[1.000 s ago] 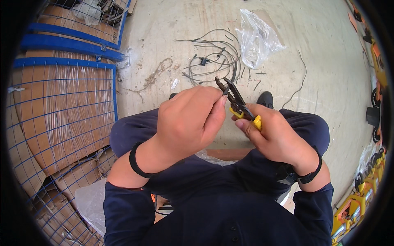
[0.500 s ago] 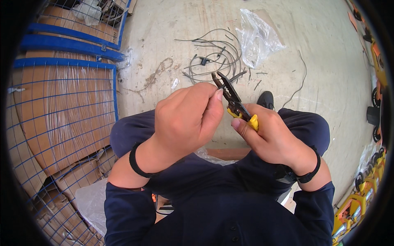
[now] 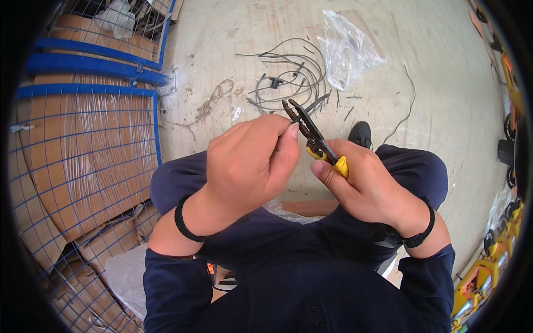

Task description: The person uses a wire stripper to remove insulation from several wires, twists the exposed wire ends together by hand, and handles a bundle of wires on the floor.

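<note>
Both hands meet over the lap: the right hand point(image 3: 373, 188) is wrapped around the yellow handles of a pair of pliers point(image 3: 311, 135), whose dark jaws stand slightly apart, pointing far and left. Just left of it, the left hand point(image 3: 250, 161) is curled into a loose fist, thumb touching the pliers' head; what it pinches is hidden. Beyond them, a tangle of dark wires point(image 3: 288, 77) lies on the concrete floor point(image 3: 444, 83) beside a clear plastic bag point(image 3: 347, 47).
</note>
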`<state>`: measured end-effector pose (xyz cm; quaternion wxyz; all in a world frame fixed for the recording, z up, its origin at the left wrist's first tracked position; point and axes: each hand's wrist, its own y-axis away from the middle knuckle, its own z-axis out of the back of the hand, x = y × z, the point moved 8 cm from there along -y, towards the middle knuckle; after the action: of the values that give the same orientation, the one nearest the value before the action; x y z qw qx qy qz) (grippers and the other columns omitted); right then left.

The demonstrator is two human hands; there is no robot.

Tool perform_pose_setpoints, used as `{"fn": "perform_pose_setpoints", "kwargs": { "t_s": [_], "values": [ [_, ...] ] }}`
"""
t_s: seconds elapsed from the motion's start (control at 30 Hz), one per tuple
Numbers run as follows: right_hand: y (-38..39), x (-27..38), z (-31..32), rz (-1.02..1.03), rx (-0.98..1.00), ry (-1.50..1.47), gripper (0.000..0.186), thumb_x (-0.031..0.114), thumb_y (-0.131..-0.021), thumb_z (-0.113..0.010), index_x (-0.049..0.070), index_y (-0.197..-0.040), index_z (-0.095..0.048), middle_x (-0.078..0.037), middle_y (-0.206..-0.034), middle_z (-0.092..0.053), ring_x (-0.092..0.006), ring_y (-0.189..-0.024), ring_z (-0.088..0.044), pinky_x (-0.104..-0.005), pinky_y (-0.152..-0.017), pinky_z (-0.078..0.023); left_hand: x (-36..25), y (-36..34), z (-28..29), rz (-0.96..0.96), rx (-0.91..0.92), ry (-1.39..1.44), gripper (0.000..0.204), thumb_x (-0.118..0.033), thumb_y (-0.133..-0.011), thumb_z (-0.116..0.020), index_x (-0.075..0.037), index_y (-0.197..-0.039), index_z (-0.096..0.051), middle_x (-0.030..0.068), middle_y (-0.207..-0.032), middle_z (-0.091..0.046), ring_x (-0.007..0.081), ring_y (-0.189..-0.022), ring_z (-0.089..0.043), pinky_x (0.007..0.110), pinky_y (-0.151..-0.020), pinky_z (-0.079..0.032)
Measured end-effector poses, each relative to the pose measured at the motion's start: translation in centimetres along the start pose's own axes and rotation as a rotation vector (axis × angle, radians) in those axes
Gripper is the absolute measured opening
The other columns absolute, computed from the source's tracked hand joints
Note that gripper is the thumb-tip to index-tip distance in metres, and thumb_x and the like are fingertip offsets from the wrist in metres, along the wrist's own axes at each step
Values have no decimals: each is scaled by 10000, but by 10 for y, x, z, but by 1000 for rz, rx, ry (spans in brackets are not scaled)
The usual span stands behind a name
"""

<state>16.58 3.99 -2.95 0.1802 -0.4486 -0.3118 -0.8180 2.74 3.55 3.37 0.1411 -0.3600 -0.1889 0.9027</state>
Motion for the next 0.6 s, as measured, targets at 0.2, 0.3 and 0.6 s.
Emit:
{"fn": "perform_pose_setpoints", "kwargs": {
  "t_s": [0.2,0.3,0.6],
  "values": [
    [0,0,2,14,-12,11,381,247,-944,-556,-93,-1114,-579,-274,-999,-633,-421,-911,-627,-432,-781,-501,-4,0,-2,-72,3,-67,87,-20,-772,-687,-35,-809,-610,83,-634,-581,246,-519,-568,328,-474,-451],
    [0,1,2,18,-17,12,380,245,-944,-555,-93,-1116,-578,-272,-999,-633,-421,-911,-627,-432,-781,-501,-8,0,-1,-102,-6,-96,85,-21,-774,-686,-37,-811,-612,82,-636,-582,249,-519,-566,329,-476,-451],
    [0,0,1,20,-5,-4,376,244,-941,-557,-96,-1101,-577,-281,-982,-630,-425,-898,-626,-432,-779,-500,4,-1,-2,33,33,36,77,-17,-791,-674,-39,-791,-601,72,-583,-551,219,-475,-537,314,-445,-413]
  ]
}}
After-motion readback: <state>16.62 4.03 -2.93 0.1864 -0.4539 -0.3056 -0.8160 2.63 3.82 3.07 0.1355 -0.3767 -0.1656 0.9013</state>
